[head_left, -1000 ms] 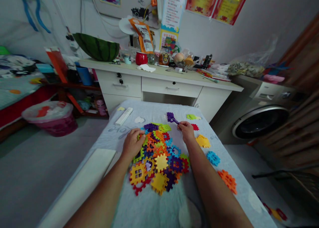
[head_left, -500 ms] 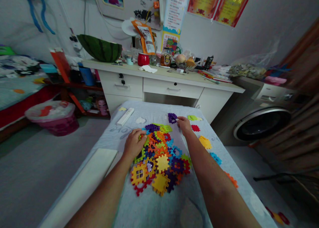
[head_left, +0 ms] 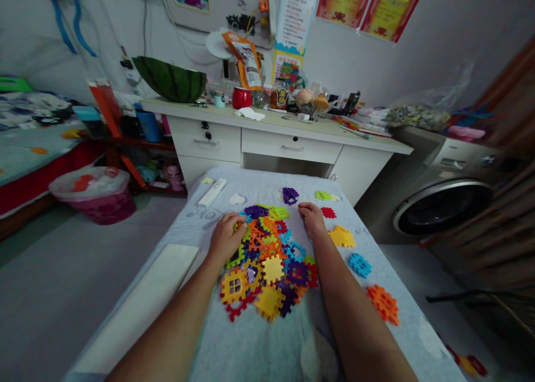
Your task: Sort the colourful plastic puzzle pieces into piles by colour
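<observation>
A heap of colourful interlocking plastic tiles [head_left: 270, 259] lies on a table under a pale blue cloth [head_left: 259, 343]. My left hand [head_left: 227, 236] rests on the heap's left edge, its fingers curled over a yellow-green tile. My right hand [head_left: 311, 219] lies on the cloth at the heap's far right corner, fingers loosely bent with nothing in them. A purple tile [head_left: 290, 195] lies alone just beyond that hand. Loose tiles sit to its right: red [head_left: 328, 212], yellow [head_left: 341, 236], blue [head_left: 359, 264], orange [head_left: 383, 303] and green [head_left: 325, 196].
A white remote [head_left: 212, 192] and a long white slab [head_left: 137, 304] lie on the table's left side. Beyond stands a cluttered white desk [head_left: 288, 142] with a half watermelon [head_left: 170, 79]. A washing machine [head_left: 443, 204] is at the right, a pink bin [head_left: 94, 195] at the left.
My right hand put the purple tile down on the cloth, let it go and drew back a little. My left hand stayed on the heap.
</observation>
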`<state>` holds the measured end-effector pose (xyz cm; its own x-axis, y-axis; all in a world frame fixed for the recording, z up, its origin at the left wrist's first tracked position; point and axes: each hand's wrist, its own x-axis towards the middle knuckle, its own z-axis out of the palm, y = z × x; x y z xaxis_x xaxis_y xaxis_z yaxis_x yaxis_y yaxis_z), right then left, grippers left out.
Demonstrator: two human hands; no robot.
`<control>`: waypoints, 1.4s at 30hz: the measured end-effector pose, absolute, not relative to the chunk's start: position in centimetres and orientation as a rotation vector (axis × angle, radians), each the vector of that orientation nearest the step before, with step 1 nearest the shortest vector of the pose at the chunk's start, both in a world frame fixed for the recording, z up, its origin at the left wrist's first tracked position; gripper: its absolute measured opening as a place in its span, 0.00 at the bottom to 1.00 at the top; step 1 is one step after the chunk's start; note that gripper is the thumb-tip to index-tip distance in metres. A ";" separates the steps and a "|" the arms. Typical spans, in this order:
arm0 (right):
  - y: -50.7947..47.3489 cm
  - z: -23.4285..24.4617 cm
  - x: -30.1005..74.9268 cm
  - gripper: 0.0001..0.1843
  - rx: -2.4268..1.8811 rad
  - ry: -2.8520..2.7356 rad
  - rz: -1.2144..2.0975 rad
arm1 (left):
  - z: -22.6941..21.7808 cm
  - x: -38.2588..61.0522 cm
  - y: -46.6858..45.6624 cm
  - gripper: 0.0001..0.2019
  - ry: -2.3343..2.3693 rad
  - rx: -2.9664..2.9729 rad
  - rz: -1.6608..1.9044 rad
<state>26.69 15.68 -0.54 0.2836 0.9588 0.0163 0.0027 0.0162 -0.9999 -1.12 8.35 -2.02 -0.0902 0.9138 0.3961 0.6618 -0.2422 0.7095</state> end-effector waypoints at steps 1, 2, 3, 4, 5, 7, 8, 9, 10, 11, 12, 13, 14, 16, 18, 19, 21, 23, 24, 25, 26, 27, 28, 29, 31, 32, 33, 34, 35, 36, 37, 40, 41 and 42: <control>15.6 -0.4 26.7 0.15 -1.339 -1.010 0.994 | -2.1 -1.1 8.4 0.13 1.722 1.899 1.249; 15.6 -0.3 26.6 0.15 -1.359 -1.021 1.008 | -2.1 -1.1 8.4 0.13 1.720 1.901 1.250; 15.6 -0.1 26.5 0.15 -1.377 -1.044 1.023 | -2.1 -1.1 8.4 0.13 1.720 1.903 1.250; 15.7 0.2 26.4 0.14 -1.388 -1.082 1.029 | -2.1 -1.2 8.3 0.13 1.720 1.904 1.250; 15.7 0.4 26.1 0.13 -1.391 -1.134 1.022 | -2.1 -1.2 8.3 0.13 1.721 1.904 1.249; 15.8 1.1 25.3 0.10 -1.371 -1.277 0.982 | -2.1 -1.2 8.3 0.13 1.722 1.902 1.247; 15.9 1.4 24.7 0.09 -1.352 -1.366 0.962 | -2.1 -1.2 8.2 0.13 1.720 1.900 1.247; 16.0 1.8 24.0 0.08 -1.334 -1.461 0.944 | -2.0 -1.1 8.2 0.12 1.717 1.899 1.247; 16.0 2.2 23.2 0.07 -1.324 -1.560 0.927 | -2.0 -1.1 8.2 0.12 1.716 1.897 1.249; 16.1 2.5 22.3 0.07 -1.323 -1.664 0.907 | -2.0 -1.1 8.2 0.12 1.717 1.893 1.253; 16.1 2.8 21.4 0.07 -1.329 -1.773 0.874 | -1.9 -1.1 8.2 0.12 1.721 1.889 1.258; 16.1 3.1 20.5 0.08 -1.340 -1.877 0.822 | -1.9 -1.1 8.2 0.12 1.726 1.885 1.264; 16.1 3.3 19.6 0.09 -1.349 -1.974 0.753 | -1.9 -1.1 8.2 0.12 1.729 1.882 1.265; 16.0 3.8 17.9 0.10 -1.373 -2.128 0.593 | -1.9 -1.0 8.2 0.13 1.728 1.883 1.261; 15.9 4.0 16.4 0.11 -1.435 -2.224 0.467 | -1.9 -1.0 8.2 0.13 1.720 1.890 1.254; 15.9 4.2 15.8 0.13 -1.492 -2.252 0.425 | -1.9 -1.0 8.2 0.13 1.717 1.894 1.254; 15.7 4.3 14.7 0.16 -1.621 -2.301 0.376 | -1.9 -1.0 8.2 0.13 1.718 1.901 1.254; 15.6 4.5 13.9 0.18 -1.723 -2.350 0.336 | -2.0 -1.0 8.2 0.13 1.727 1.902 1.250; 15.5 4.6 13.6 0.18 -1.749 -2.376 0.309 | -2.0 -1.0 8.2 0.13 1.732 1.903 1.247; 15.4 4.7 13.4 0.17 -1.758 -2.402 0.280 | -2.0 -1.0 8.2 0.14 1.734 1.903 1.244; 15.4 4.7 13.2 0.16 -1.757 -2.424 0.250 | -2.0 -1.0 8.2 0.14 1.733 1.904 1.245; 15.4 4.8 13.1 0.15 -1.748 -2.441 0.220 | -2.0 -1.0 8.1 0.13 1.729 1.906 1.248; 15.4 4.8 13.0 0.14 -1.735 -2.452 0.192 | -1.9 -1.0 8.1 0.13 1.725 1.908 1.253; 15.4 4.9 12.9 0.14 -1.719 -2.456 0.168 | -1.9 -1.0 8.1 0.12 1.724 1.907 1.259; 15.7 4.8 13.0 0.13 -1.684 -2.429 0.140 | -1.8 -1.0 8.1 0.11 1.723 1.907 1.267; 15.9 4.8 13.2 0.13 -1.665 -2.390 0.138 | -1.8 -1.0 8.1 0.11 1.722 1.909 1.268; 16.2 4.7 13.5 0.14 -1.641 -2.342 0.150 | -1.9 -1.0 8.1 0.11 1.720 1.912 1.268; 16.6 4.6 13.9 0.14 -1.610 -2.291 0.178 | -1.9 -1.0 8.2 0.11 1.717 1.914 1.268; 17.1 4.6 14.3 0.14 -1.575 -2.236 0.215 | -2.0 -1.1 8.2 0.11 1.712 1.918 1.268; 17.6 4.5 14.9 0.14 -1.539 -2.179 0.255 | -2.1 -1.1 8.2 0.11 1.708 1.920 1.267; 18.1 4.4 15.5 0.13 -1.504 -2.124 0.295 | -2.2 -1.1 8.3 0.11 1.706 1.919 1.266; 19.9 4.0 17.6 0.10 -1.456 -1.922 0.445 | -2.4 -1.2 8.3 0.12 1.701 1.917 1.269; 20.5 3.8 18.2 0.08 -1.466 -1.826 0.515 | -2.4 -1.2 8.3 0.12 1.701 1.914 1.272; 21.0 3.6 18.8 0.07 -1.483 -1.730 0.584 | -2.4 -1.2 8.3 0.12 1.703 1.911 1.275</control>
